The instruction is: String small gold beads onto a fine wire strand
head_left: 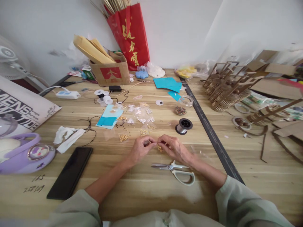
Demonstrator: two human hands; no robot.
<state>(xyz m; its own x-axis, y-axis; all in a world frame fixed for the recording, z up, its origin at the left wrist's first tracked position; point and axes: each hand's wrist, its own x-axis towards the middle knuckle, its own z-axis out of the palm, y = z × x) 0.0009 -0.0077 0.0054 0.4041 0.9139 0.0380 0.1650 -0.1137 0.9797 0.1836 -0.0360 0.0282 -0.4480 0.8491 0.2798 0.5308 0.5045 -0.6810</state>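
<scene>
My left hand (pixel 143 148) and my right hand (pixel 172 147) meet fingertip to fingertip over the middle of the table. Both are pinched closed; whatever lies between the fingertips is too small to make out. Small gold-coloured pieces (pixel 160 148) show just under my right fingers. Below the hands lie scissors (pixel 174 167) with pale handles, their blades pointing left. A black spool (pixel 184 126) wound with thin clear line stands beyond my right hand. Little heaps of gold bits (pixel 124 137) and silvery bits (pixel 145 120) are spread beyond my left hand.
A black phone (pixel 71 173) and a purple container (pixel 26 154) lie left. Blue sheets (pixel 167 83), a cardboard box (pixel 110 74) and a red bag (pixel 132 37) stand toward the wall. Wooden baskets (pixel 227 88) crowd the right, past a dark strip (pixel 208 126). A bead dish (pixel 180 110) sits beyond the spool.
</scene>
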